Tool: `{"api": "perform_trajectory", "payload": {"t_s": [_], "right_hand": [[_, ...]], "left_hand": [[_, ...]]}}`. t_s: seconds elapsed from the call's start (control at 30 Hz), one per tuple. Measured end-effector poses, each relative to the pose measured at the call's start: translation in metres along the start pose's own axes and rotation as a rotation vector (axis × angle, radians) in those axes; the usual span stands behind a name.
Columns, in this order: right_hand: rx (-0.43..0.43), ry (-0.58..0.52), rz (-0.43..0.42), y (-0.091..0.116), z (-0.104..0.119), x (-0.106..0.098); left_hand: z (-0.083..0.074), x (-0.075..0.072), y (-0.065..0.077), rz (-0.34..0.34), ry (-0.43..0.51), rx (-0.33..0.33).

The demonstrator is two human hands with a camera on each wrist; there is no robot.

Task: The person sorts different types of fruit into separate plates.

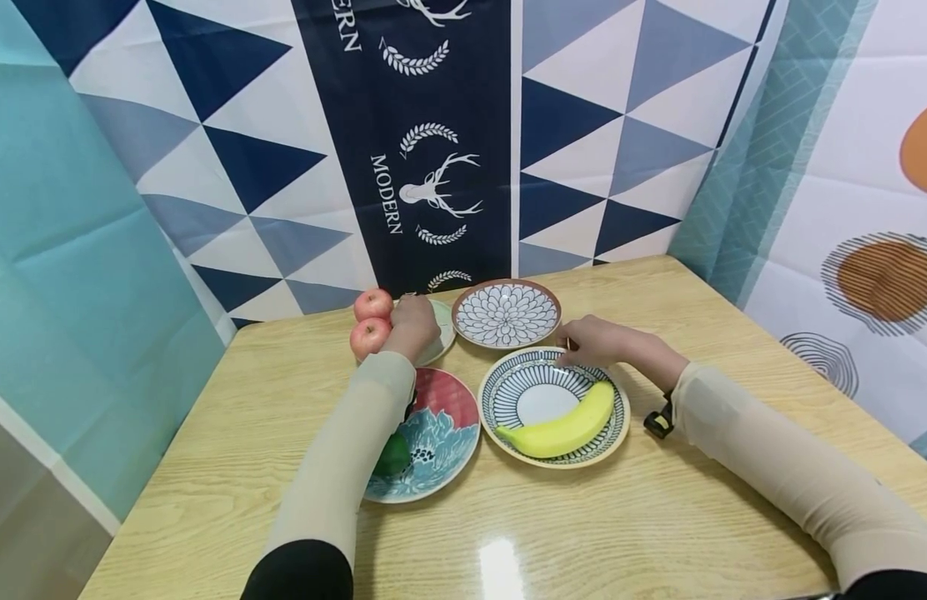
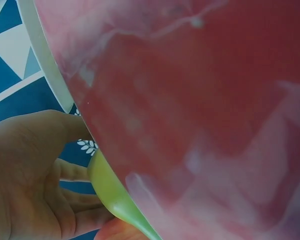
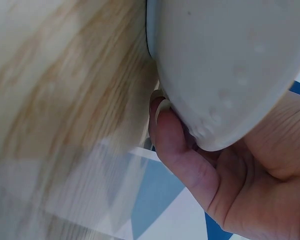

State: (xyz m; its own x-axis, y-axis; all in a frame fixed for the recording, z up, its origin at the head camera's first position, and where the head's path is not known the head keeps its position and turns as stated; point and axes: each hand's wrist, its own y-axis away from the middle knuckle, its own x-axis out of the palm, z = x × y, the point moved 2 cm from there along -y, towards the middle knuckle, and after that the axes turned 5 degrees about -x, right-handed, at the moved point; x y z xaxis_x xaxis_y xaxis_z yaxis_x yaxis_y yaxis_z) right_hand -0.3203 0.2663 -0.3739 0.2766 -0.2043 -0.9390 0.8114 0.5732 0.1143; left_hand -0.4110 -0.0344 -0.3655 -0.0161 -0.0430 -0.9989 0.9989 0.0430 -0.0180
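Note:
My left hand (image 1: 414,325) reaches over the pale green plate (image 1: 445,327) at the back, right beside two red apples (image 1: 370,337). In the left wrist view its curled fingers (image 2: 92,217) hold a smooth yellow-green fruit (image 2: 107,185); a near plate's pink surface (image 2: 190,100) hides part of it. My right hand (image 1: 594,340) is at the back rim of the blue-striped plate (image 1: 501,392), on which a yellow banana (image 1: 564,427) lies. The right wrist view shows bent fingers (image 3: 172,135) gripping the edge of the plate's white underside (image 3: 230,65).
A brown-rimmed plate with a petal pattern (image 1: 506,315) stands at the back, behind the striped plate. Under my left forearm is a pink and blue flower plate (image 1: 441,467) with a dark green thing (image 1: 392,456). A patterned cloth wall (image 1: 441,167) closes off the wooden table (image 1: 568,533).

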Motion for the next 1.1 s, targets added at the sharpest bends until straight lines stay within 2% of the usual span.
{"api": "perform_trajectory", "payload": {"t_s": [0.3, 0.63, 0.83, 1.1], "right_hand": [[-0.002, 0.002, -0.003, 0.001, 0.001, 0.0], [-0.009, 0.008, 0.0, 0.001, 0.003, 0.0], [-0.01, 0.002, 0.002, 0.003, 0.006, -0.001], [-0.009, 0.007, 0.001, 0.004, 0.008, -0.002]], "left_hand": [[-0.001, 0.001, -0.004, 0.022, -0.027, 0.018], [0.0, -0.005, 0.006, -0.001, 0.006, 0.02], [0.002, -0.006, 0.009, -0.019, 0.027, 0.069], [-0.003, -0.014, 0.013, -0.088, 0.081, 0.162]]}}
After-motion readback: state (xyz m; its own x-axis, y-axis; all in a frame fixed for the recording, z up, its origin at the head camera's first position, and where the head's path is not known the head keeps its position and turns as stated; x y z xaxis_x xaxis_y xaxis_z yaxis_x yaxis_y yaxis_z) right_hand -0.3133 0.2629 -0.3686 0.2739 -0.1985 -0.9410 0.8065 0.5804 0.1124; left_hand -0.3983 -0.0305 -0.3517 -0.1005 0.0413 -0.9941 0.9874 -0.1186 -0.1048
